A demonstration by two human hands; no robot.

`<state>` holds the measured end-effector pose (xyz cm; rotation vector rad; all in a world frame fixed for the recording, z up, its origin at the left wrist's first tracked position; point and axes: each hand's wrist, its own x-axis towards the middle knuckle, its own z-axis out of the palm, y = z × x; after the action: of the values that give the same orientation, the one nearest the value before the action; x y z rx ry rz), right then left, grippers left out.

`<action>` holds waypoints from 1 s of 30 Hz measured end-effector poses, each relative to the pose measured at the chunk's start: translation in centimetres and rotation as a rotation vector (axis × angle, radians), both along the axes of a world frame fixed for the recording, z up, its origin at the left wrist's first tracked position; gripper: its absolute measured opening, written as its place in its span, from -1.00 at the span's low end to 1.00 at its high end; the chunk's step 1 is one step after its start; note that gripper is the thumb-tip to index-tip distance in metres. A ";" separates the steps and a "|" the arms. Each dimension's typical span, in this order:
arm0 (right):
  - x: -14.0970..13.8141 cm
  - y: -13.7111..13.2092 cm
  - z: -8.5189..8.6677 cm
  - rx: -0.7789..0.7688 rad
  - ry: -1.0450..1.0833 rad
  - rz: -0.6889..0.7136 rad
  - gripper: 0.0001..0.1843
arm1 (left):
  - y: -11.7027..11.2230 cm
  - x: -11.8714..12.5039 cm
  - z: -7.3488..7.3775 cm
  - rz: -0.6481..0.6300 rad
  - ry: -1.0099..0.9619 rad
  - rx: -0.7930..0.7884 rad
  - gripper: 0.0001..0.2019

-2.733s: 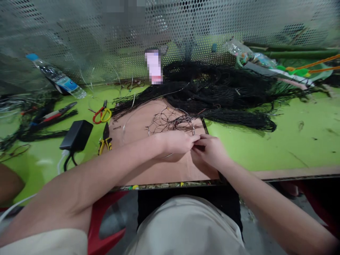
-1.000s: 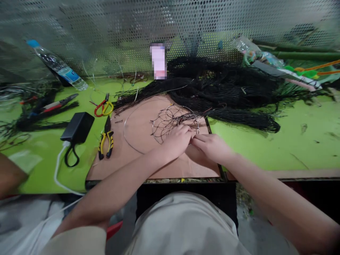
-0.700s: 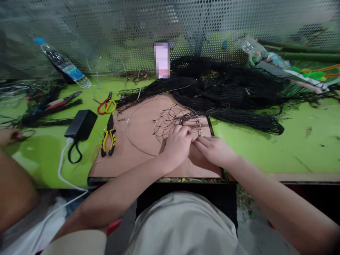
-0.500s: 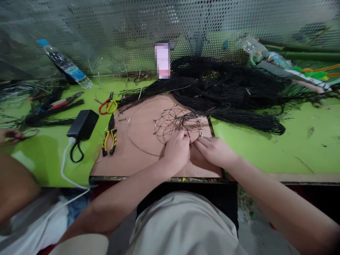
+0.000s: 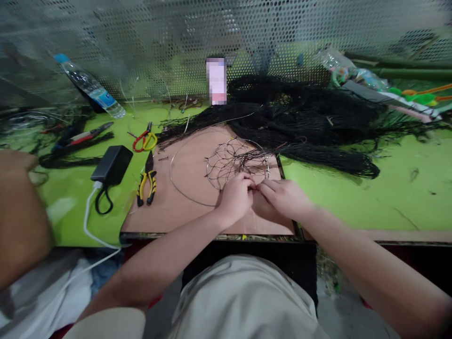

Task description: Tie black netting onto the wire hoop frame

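A small wire ring point(image 5: 207, 170) strung with loose black netting point(image 5: 226, 159) lies on the brown board point(image 5: 190, 221). At the ring's near edge, my left hand point(image 5: 237, 195) is closed, thumb and fingers pinched together. My right hand point(image 5: 285, 198) pinches the same edge from the right, its fingertips almost meeting the left ones. The exact bit of ring or net between the fingertips is hidden. A larger thin wire hoop point(image 5: 171, 174) rests on the board around the ring's left side and passes behind my left hand.
Yellow-and-black pliers point(image 5: 151, 181), red-and-yellow cutters point(image 5: 144, 140) and a black power bank point(image 5: 112, 165) with a white cable lie left. Behind are a black net heap point(image 5: 303, 110), a phone point(image 5: 216, 81) and a water bottle point(image 5: 93, 89). A co-worker's arm point(image 5: 21, 212) reaches in at far left.
My fingertips have come slightly closer together at the ring's near edge. At far left, the co-worker's arm has shifted and that hand no longer shows. The view has shifted slightly.
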<state>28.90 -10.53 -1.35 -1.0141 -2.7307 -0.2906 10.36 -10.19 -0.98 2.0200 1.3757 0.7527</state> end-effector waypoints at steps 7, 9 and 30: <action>-0.1 0.2 0.0 -0.120 0.020 -0.058 -0.82 | -0.3 0.2 0.0 0.005 -0.005 0.042 -0.77; -0.1 0.3 0.1 -0.158 0.053 -0.083 -0.81 | -0.4 0.2 0.1 0.007 0.008 0.047 -0.77; 0.4 0.9 1.2 -0.225 -0.026 0.002 -0.80 | -0.2 0.4 -0.2 0.017 -0.008 0.034 -0.81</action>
<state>29.33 -9.63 -0.17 -1.0690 -2.8361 0.0053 10.78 -10.35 -1.19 2.0312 1.3861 0.7962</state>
